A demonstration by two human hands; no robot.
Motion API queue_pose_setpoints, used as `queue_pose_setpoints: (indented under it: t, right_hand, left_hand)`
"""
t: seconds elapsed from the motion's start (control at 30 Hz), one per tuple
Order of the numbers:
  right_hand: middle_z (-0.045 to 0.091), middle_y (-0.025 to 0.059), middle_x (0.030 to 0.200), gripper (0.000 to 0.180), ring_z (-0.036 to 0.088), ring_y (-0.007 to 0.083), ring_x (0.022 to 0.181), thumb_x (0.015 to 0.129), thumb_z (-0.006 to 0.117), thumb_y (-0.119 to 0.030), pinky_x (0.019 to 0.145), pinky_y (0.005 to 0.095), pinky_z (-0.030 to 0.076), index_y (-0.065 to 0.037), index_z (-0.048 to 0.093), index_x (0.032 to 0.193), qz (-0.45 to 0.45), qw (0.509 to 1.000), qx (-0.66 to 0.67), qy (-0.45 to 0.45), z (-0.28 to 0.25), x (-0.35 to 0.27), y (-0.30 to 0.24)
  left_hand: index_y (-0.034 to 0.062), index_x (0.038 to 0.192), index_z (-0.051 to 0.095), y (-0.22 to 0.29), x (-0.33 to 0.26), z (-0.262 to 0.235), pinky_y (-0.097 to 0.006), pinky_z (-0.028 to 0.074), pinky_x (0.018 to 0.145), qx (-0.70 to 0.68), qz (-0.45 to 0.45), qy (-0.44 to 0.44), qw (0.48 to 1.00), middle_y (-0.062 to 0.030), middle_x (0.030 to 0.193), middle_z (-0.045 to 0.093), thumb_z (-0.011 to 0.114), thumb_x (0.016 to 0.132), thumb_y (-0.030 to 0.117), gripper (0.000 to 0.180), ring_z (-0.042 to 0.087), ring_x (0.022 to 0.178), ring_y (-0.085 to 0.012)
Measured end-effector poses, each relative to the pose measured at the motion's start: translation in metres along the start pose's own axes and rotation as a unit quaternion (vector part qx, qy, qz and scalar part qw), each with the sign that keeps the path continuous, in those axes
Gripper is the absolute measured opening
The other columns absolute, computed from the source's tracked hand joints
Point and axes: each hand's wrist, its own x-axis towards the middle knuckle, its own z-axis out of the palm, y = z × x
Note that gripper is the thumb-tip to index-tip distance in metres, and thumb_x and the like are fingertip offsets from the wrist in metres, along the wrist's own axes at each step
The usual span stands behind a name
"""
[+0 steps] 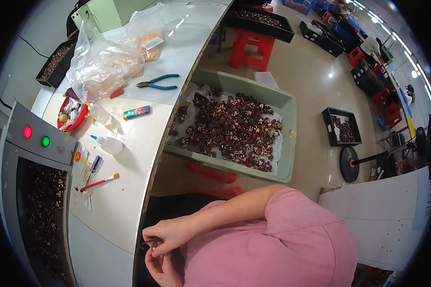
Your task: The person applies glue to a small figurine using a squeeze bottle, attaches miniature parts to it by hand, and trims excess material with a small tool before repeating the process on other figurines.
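Observation:
My right hand [177,233] is closed around a small dark metal tool [152,240] with a slim end, whose exact kind I cannot make out. Just below it, my left hand [164,269] has its fingers bent together and meets the right fingertips. A small pale piece [154,246] shows between the two hands, partly hidden by fingers. Both hands are low, beside the edge of the white worktable [129,191]. Beyond my right forearm stands a pale green tub [286,138] heaped with small dark, pink and red parts [234,126].
On the table lie blue-handled cutting pliers [160,82], a glue tube [136,112], a squeeze bottle [109,145], a red-handled brush [100,182], a red basket [76,122] and clear plastic bags [100,62]. A grey machine [14,138] stands left. Red stools [252,50] and black crates [326,125] occupy the floor.

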Motion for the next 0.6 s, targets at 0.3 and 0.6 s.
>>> queue_pose_setpoints:
  t: [0.3, 0.6]
  right_hand:
    - [0.064, 0.0104, 0.085, 0.026, 0.061, 0.0223, 0.075, 0.086, 0.057, -0.023, 0.065, 0.0335, 0.048, 0.0, 0.048, 0.094, 0.001, 1.0, -0.004, -0.027, -0.005, -0.001, -0.003]
    - [0.061, 0.0087, 0.079, 0.022, 0.058, 0.0176, 0.071, 0.087, 0.054, -0.022, 0.063, 0.0309, 0.046, -0.002, 0.051, 0.096, 0.036, 0.998, 0.031, -0.045, -0.009, -0.003, -0.016]
  left_hand:
    - [0.0, 0.126, 0.045, 0.009, -0.001, 0.007, -0.029, 0.045, 0.087, 0.065, -0.025, 0.015, 0.997, -0.0108, 0.118, 0.054, 0.058, 0.092, 0.019, 0.041, 0.054, 0.103, -0.0197]
    - [0.0004, 0.12, 0.046, 0.029, -0.005, 0.018, -0.031, 0.045, 0.086, -0.039, -0.052, 0.012, 0.998, -0.0093, 0.111, 0.054, 0.053, 0.094, 0.022, 0.035, 0.052, 0.098, -0.0184]
